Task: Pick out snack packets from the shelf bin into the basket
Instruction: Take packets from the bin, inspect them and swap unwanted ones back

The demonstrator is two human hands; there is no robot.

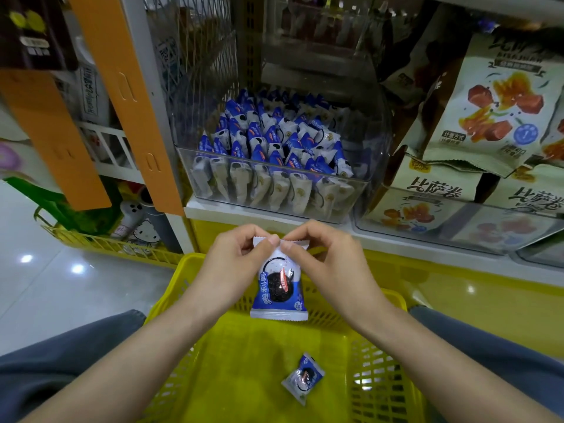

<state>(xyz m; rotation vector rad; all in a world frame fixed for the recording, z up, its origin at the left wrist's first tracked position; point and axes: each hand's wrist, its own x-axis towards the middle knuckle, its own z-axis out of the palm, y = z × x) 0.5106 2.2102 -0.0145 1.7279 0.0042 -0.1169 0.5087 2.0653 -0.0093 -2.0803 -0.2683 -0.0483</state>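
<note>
Both hands meet above the yellow basket [378, 392], pinching the top seam of one blue-and-white snack packet [278, 290] that hangs upright between them. The left hand [235, 261] presses thumb and forefinger on the seam's left part, the right hand [323, 257] does the same just right of it; the remaining fingers curl behind, mostly hidden. A second packet [303, 378] lies tilted on the basket floor, nearer the camera. Farther off, a clear shelf bin [351, 190] holds many more of the same packets, standing in rows; its far part blurs into glare. To the right, large pale snack bags [488, 96] are cut off by the frame edge. Both forearms run out of view at the bottom.
</note>
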